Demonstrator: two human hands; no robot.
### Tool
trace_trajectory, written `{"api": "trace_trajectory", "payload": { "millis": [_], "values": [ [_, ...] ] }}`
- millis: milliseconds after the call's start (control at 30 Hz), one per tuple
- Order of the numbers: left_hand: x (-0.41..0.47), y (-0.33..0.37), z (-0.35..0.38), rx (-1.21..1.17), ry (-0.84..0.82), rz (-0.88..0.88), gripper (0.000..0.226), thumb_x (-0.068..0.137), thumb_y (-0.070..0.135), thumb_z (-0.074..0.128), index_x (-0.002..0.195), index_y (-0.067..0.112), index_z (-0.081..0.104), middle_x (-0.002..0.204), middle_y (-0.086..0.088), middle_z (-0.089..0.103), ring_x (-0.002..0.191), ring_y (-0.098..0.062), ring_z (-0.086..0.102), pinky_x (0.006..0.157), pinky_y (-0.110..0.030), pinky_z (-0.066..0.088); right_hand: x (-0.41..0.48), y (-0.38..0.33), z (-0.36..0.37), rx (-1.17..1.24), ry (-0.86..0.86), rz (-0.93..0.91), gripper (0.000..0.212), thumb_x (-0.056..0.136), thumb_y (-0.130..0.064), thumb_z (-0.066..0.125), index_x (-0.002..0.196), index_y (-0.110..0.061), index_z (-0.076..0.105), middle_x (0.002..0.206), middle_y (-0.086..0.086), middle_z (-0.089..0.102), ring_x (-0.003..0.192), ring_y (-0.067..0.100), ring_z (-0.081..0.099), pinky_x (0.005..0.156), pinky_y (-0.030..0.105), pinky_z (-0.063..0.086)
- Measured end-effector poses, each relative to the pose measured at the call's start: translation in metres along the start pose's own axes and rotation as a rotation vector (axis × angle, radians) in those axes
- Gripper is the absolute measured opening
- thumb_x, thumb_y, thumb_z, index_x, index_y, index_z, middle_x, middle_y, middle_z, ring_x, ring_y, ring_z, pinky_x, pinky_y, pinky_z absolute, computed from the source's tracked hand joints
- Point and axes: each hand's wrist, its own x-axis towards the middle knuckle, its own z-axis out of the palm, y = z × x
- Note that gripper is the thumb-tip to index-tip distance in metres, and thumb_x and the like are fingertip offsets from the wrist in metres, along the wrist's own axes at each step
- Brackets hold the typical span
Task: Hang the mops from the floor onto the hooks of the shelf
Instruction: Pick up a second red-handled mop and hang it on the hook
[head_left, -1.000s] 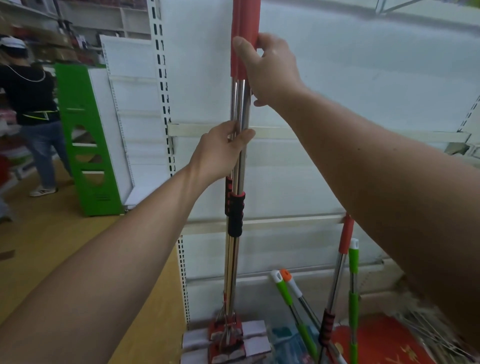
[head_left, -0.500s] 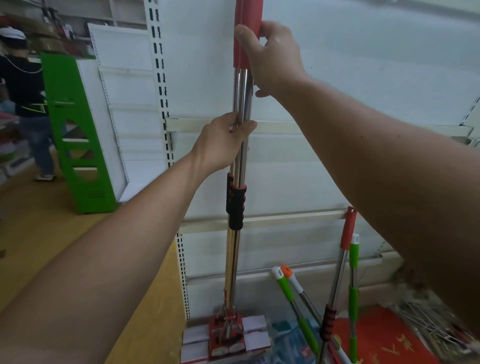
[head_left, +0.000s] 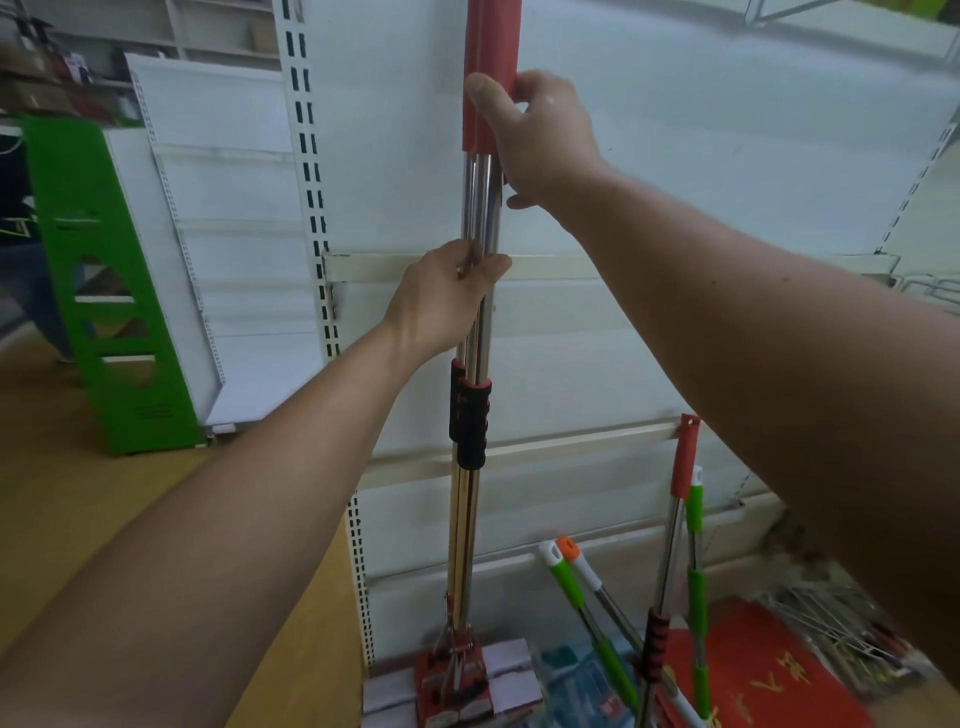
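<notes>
Left hand (head_left: 441, 304) and right hand (head_left: 543, 137) grip mops (head_left: 470, 415); mat (head_left: 748, 649) writing illegible.

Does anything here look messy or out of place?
Yes, lower right: four loose mops lean by the shelf at different tilts, some crossing, beside a red mat and a blurred heap of wire pieces. The held mops stand upright, gripped by the left hand and right hand.
</notes>
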Motion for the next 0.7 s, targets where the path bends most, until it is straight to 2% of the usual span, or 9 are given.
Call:
{"api": "trace_trajectory", "payload": {
  "millis": [67,133,200,267,333,400,500,600,700],
  "values": [
    [-0.001,-0.001,0.001,0.002,0.019,0.014,0.040,0.096,0.056,0.053,0.091,0.017,0.062,0.096,-0.006,0.075,0.095,-0.025,0.070,0.085,-0.042,0.055,0.000,-0.001,0.002,-0.026,0.014,0.023,0.038,0.103,-0.051,0.051,0.108,-0.014,0.059,0.078,-0.003,0.065,0.061,0.012,0.064,0.059,0.039,0.064],
    [-0.003,-0.001,0.002,-0.005,0.028,0.021,0.044,0.097,0.053,0.053,0.094,0.010,0.064,0.094,-0.011,0.075,0.092,-0.027,0.070,0.087,-0.040,0.054,0.000,-0.001,0.002,-0.024,0.006,0.048,0.042,0.102,-0.052,0.052,0.104,-0.012,0.062,0.073,-0.003,0.061,0.063,0.015,0.065,0.061,0.041,0.065],
    [-0.005,-0.002,0.003,-0.007,0.026,0.037,0.045,0.099,0.050,0.053,0.094,0.007,0.064,0.094,-0.015,0.074,0.089,-0.029,0.069,0.081,-0.039,0.053,-0.003,0.003,0.003,-0.036,-0.019,0.062,0.040,0.102,-0.052,0.053,0.095,-0.014,0.062,0.069,-0.003,0.058,0.068,0.018,0.066,0.062,0.040,0.066],
    [-0.008,-0.003,0.003,0.005,0.016,0.061,0.039,0.099,0.045,0.054,0.083,0.010,0.062,0.083,-0.011,0.071,0.077,-0.024,0.064,0.069,-0.036,0.047,-0.008,0.009,0.005,-0.045,-0.033,0.074,0.036,0.101,-0.050,0.056,0.093,-0.016,0.063,0.068,-0.003,0.057,0.068,0.019,0.065,0.057,0.035,0.061],
    [-0.011,-0.006,0.004,0.009,0.020,0.066,0.035,0.100,0.039,0.056,0.069,0.022,0.053,0.067,0.004,0.057,0.064,-0.012,0.054,0.060,-0.028,0.039,-0.013,0.016,0.010,-0.027,-0.024,0.094,0.038,0.099,-0.050,0.059,0.103,-0.014,0.068,0.072,-0.003,0.060,0.069,0.019,0.067,0.055,0.032,0.057],
    [-0.016,-0.008,0.005,0.009,0.040,0.068,0.035,0.099,0.036,0.058,0.067,0.025,0.049,0.063,0.009,0.051,0.062,-0.006,0.050,0.059,-0.023,0.036,-0.019,0.022,0.013,-0.013,-0.003,0.101,0.040,0.096,-0.052,0.062,0.111,-0.015,0.069,0.079,-0.004,0.066,0.074,0.019,0.071,0.058,0.032,0.057],
    [-0.020,-0.017,0.008,0.064,0.114,0.126,0.025,0.096,0.041,0.059,0.082,0.020,0.060,0.082,0.006,0.065,0.078,-0.014,0.062,0.070,-0.031,0.047,-0.030,0.028,0.016,0.015,0.005,0.120,0.040,0.094,-0.050,0.064,0.114,-0.016,0.071,0.086,-0.002,0.072,0.075,0.019,0.077,0.051,0.023,0.051],
    [-0.029,-0.027,0.016,0.066,0.220,0.152,0.019,0.091,0.039,0.064,0.104,0.025,0.061,0.105,0.005,0.064,0.089,-0.019,0.064,0.079,-0.039,0.056,-0.042,0.034,0.014,0.046,0.003,0.151,0.038,0.094,-0.048,0.066,0.112,-0.015,0.072,0.091,0.003,0.077,0.070,0.020,0.078,0.047,0.018,0.048],
    [-0.041,-0.032,0.024,0.077,0.283,0.149,0.029,0.091,0.033,0.066,0.117,0.026,0.055,0.106,0.006,0.059,0.089,-0.019,0.063,0.075,-0.041,0.056,-0.052,0.039,0.010,0.051,-0.018,0.158,0.034,0.097,-0.045,0.066,0.108,-0.014,0.073,0.093,0.006,0.079,0.069,0.021,0.079,0.050,0.029,0.056]
  ]
}}
